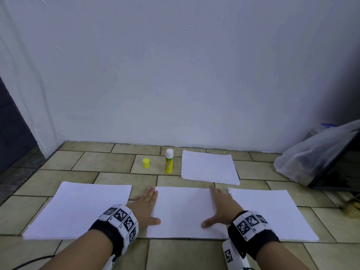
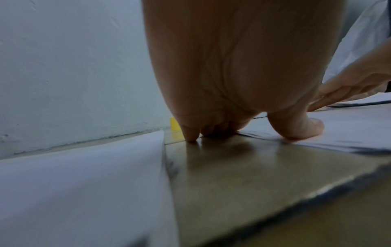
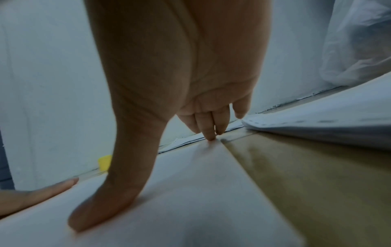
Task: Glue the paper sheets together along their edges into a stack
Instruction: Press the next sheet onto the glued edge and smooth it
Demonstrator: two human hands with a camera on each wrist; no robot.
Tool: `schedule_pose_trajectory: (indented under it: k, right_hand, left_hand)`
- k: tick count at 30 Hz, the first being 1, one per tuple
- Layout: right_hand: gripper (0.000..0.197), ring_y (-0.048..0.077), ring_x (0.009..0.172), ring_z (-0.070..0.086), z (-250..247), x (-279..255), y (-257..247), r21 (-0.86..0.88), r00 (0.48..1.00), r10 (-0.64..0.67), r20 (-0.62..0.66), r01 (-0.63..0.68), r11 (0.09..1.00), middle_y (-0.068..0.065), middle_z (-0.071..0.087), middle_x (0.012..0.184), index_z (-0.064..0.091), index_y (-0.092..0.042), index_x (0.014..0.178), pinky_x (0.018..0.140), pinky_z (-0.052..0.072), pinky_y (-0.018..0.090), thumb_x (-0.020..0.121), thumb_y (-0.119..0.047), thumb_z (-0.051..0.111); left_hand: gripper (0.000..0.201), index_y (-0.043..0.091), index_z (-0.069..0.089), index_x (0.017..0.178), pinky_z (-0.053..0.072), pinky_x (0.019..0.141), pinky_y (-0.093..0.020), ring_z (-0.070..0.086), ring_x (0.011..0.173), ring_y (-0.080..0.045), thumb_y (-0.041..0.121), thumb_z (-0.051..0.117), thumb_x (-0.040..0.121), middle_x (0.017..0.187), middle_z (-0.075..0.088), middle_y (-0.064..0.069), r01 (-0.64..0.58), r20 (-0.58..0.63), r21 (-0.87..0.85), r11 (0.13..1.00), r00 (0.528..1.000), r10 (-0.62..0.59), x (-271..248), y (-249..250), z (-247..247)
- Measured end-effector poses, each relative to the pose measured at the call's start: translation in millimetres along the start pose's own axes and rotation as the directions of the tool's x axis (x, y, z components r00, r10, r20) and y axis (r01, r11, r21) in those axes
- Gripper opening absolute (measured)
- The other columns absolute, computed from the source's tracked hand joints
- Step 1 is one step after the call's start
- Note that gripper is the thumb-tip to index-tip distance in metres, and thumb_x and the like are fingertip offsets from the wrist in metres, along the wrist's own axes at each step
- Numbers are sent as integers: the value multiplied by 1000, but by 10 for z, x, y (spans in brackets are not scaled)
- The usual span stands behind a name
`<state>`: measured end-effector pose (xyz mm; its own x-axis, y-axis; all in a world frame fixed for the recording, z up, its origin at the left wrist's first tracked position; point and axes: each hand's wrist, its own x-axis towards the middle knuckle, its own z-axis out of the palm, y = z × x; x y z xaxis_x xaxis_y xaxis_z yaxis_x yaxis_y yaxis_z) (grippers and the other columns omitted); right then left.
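Middle sheet (image 1: pixel 183 211) between hands: left hand (image 1: pixel 145 208), right hand (image 1: pixel 222 209) flat, fingers straight, pressing its side edges.

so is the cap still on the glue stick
No, the yellow cap stands on the floor tiles beside the upright glue stick, apart from it.

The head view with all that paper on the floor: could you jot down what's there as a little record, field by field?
Setting: tiled floor by a white wall
Middle sheet: both hands flat on its side edges
Left hand: open, thumb on the paper
Right hand: open, thumb on the paper
Left sheet: lying apart
Right sheet: lying apart
Paper pile: farther back
Glue stick: upright, uncapped
Yellow cap: beside it
Plastic bag: far right
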<state>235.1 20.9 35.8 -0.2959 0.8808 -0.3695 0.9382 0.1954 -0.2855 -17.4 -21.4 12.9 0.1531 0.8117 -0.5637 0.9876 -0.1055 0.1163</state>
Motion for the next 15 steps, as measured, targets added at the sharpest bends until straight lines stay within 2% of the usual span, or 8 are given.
schedule_pose_trajectory:
  k: [8, 10, 12, 14, 15]
  right_hand:
    - [117, 23, 138, 30, -4, -58, 13, 69, 999, -32, -34, 34, 997, 1, 43, 144, 14, -19, 150, 117, 17, 36, 60, -44, 86]
    - [114, 20, 132, 38, 3, -60, 48, 106, 997, -55, -50, 60, 992, -1, 47, 140, 19, -21, 148, 112, 27, 31, 59, -42, 87]
    - [115, 17, 128, 43, -1, -66, 92, 204, 994, -77, -75, 91, 975, -6, 46, 140, 19, -23, 148, 105, 34, 26, 58, -41, 88]
    - [118, 12, 130, 37, -8, -82, 131, 355, 982, -93, -166, 147, 923, -15, 35, 140, 15, -30, 148, 108, 33, 27, 57, -37, 89]
    - [118, 10, 132, 33, -7, -99, 148, 422, 968, -94, -234, 189, 887, -17, 29, 141, 15, -33, 148, 111, 32, 31, 56, -36, 89]
  left_hand:
    - [90, 1, -18, 149, 0, 120, -38, -20, 146, -22, 46, 41, 99, 156, -26, -12, 10, 10, 5, 1000, 1000, -10, 3, -4, 1]
    - [90, 1, -18, 149, 0, 120, -38, -20, 146, -22, 46, 41, 99, 156, -26, -12, 8, 8, 4, 1000, 1000, -8, -1, -6, 6]
    - [89, 1, -18, 149, 0, 120, -38, -20, 146, -22, 46, 41, 99, 156, -27, -12, 7, 6, 1, 1000, 1000, -7, -1, -5, 6]
    - [89, 1, -18, 149, -1, 120, -39, -20, 146, -22, 46, 41, 99, 156, -26, -12, 6, 7, -3, 1000, 1000, -6, -5, -4, 4]
    - [89, 1, -18, 149, 0, 120, -39, -20, 146, -22, 46, 41, 99, 156, -26, -12, 6, 7, -5, 1000, 1000, -6, -8, -2, 4]
